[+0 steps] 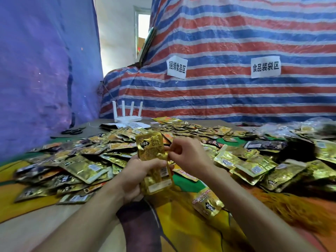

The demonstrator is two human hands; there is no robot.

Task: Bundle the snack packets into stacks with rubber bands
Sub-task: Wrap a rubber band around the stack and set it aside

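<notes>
— Where is the stack of gold packets (pixel 151 151)?
— In the centre of the frame, held upright above the tabletop (pixel 94 129). The left hand (pixel 138 171) grips its lower half, fingers curled round it from the left.
— And the right hand (pixel 189 157)?
— Just right of the stack, fingers curled tight, thumb and forefinger pinching at its right edge. Whether a rubber band sits between them is too small to tell.
— What else is there?
— A loose pile of packets (pixel 81 160) spreads across the middle of the frame. One single packet (pixel 207 202) lies apart at lower centre. A white router (pixel 128 115) and black scissors (pixel 72 131) sit behind the pile at centre left. A striped tarp (pixel 236 42) with two paper signs (pixel 177 67) fills the upper right
</notes>
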